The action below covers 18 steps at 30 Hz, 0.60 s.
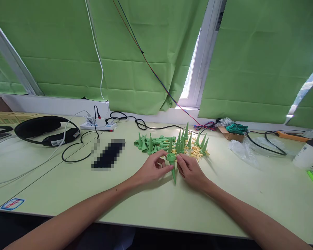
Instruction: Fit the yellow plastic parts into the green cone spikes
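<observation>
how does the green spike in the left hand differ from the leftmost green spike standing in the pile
Pose: the held spike points down, the standing spike up. Place: the held spike is nearer the camera than the standing spike. Contact: the left hand grips the held spike; no hand touches the standing spike. Both are green and tapering.

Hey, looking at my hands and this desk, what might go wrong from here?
The green spike pinched in your left hand could slip, held point-down as it is. Your right hand might knock over the standing green spikes just beyond it, or scatter the loose yellow pieces beside them.
</observation>
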Each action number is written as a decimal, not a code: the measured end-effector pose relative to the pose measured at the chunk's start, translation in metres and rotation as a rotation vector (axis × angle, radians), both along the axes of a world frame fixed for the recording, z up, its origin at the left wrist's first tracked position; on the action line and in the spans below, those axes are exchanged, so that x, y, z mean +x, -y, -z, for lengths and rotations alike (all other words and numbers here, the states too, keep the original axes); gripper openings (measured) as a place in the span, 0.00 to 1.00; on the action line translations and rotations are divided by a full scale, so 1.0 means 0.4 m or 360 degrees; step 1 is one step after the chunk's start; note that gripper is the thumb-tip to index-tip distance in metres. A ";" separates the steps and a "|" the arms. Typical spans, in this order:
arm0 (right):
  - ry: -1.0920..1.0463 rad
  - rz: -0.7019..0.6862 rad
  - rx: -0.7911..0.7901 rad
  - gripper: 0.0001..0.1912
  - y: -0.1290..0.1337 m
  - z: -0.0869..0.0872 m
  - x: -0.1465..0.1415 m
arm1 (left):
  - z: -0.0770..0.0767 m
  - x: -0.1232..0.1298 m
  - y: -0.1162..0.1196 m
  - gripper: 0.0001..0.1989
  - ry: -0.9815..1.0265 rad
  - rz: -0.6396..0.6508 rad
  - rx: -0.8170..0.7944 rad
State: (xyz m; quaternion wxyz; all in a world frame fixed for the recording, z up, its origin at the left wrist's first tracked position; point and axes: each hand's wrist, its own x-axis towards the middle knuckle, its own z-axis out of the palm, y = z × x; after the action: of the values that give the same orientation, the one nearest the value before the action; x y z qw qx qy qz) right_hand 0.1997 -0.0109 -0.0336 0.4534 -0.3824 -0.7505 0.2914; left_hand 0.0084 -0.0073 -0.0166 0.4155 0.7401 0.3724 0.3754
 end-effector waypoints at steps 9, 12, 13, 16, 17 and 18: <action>0.0016 -0.0040 -0.0015 0.25 -0.004 0.009 0.001 | -0.001 -0.003 0.000 0.11 -0.0037 0.0081 0.0309; 0.0033 -0.0038 -0.0014 0.25 -0.004 0.010 0.001 | 0.000 -0.001 0.000 0.11 -0.0032 0.0070 0.0315; 0.0028 -0.0034 -0.0014 0.25 -0.004 0.010 0.001 | -0.001 0.000 0.001 0.12 -0.0031 0.0052 0.0312; -0.0007 -0.0020 -0.0011 0.25 -0.003 0.009 0.001 | -0.004 0.003 0.002 0.13 -0.0027 -0.0010 0.0251; -0.0020 -0.0015 -0.0009 0.24 -0.002 0.008 0.001 | -0.005 0.004 0.002 0.13 -0.0022 -0.0028 0.0214; -0.0032 -0.0008 -0.0006 0.24 -0.001 0.007 0.001 | -0.006 0.004 0.002 0.13 -0.0010 -0.0044 0.0173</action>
State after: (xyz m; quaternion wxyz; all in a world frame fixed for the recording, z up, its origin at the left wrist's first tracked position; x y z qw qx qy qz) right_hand 0.2001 -0.0103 -0.0364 0.4595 -0.3784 -0.7463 0.2979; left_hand 0.0098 -0.0082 -0.0142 0.3684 0.7576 0.3629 0.3983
